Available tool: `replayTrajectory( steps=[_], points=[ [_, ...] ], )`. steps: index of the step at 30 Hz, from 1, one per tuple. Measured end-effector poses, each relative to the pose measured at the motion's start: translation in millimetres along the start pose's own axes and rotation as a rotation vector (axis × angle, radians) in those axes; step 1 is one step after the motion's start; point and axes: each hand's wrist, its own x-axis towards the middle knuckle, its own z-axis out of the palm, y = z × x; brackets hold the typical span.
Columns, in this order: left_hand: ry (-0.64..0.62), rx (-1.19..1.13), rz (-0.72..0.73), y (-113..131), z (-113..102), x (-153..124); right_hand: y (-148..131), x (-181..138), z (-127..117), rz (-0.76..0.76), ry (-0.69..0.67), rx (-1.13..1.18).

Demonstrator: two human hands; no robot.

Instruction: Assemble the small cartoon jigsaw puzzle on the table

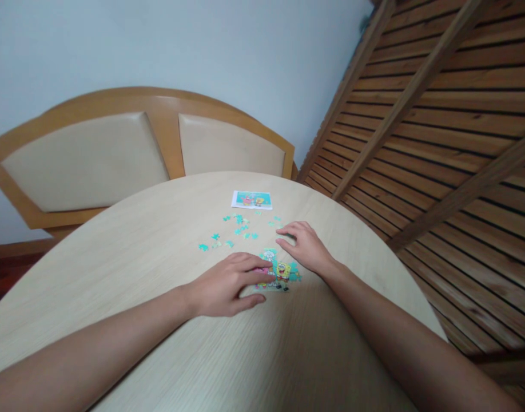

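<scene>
A partly joined cartoon jigsaw (283, 273) lies on the round pale wooden table (138, 257). My left hand (228, 285) rests on the jigsaw's left side, fingers stretched out flat over it. My right hand (303, 245) lies flat just beyond the jigsaw's right side, fingers extended toward several loose teal pieces (237, 232) scattered farther out. A small reference picture card (251, 199) lies past the loose pieces, near the far edge.
A wooden bench with two beige padded back panels (86, 160) curves behind the table against a pale wall. Slatted wooden panelling (438, 126) runs along the right side. The table's edge curves close on the right.
</scene>
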Motion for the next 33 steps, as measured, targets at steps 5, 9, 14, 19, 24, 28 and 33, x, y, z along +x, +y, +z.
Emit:
replayTrajectory(
  steps=[5, 9, 14, 19, 24, 28, 33],
  points=[
    [0.015, 0.041, -0.038, -3, 0, -1, 3, -2, -3, 0.007, -0.032, -0.032],
    [0.062, 0.112, -0.121, -6, 0, -2, 0, -7, -13, 0.023, -0.061, -0.066],
    [0.094, 0.143, -0.187, -9, 1, -2, -2, -12, -25, 0.057, -0.130, -0.104],
    [0.099, 0.123, -0.156, -8, 1, -1, -6, -13, -31, 0.104, -0.165, -0.139],
    [0.038, 0.109, -0.098, -7, -1, -2, -9, -14, -33, 0.147, -0.180, -0.123],
    [0.016, 0.113, -0.094, -7, -1, -3, -8, -14, -30, 0.149, -0.187, -0.104],
    [0.013, 0.119, -0.079, -8, -1, -3, -8, -13, -30, 0.160, -0.217, -0.109]
  ],
)
